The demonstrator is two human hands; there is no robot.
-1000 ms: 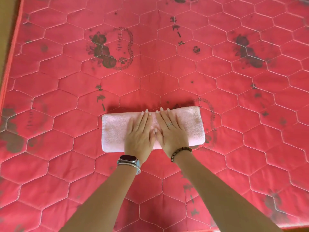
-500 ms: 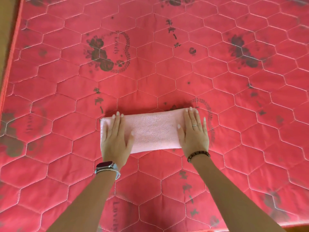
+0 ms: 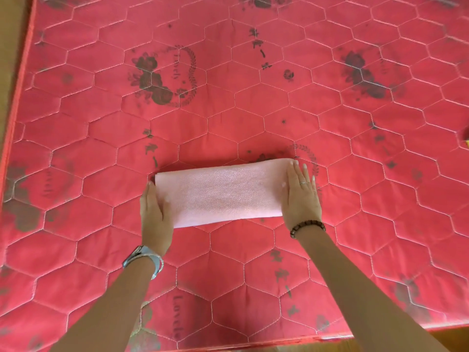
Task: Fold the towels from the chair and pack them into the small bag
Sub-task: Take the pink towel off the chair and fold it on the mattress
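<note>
Pressing flat with straight fingers, the right hand (image 3: 302, 199) covers the right end of the folded pink towel (image 3: 220, 194), and the left hand (image 3: 154, 214) lies open, fingers straight, against its left end. The towel stretches as a long strip between the hands on the red quilted mattress (image 3: 228, 110). "Lovely" is printed in dark letters inside a flower wreath (image 3: 165, 77) on the mattress. A second ago both hands sat together at the towel's middle; they have since slid apart to its ends.
</note>
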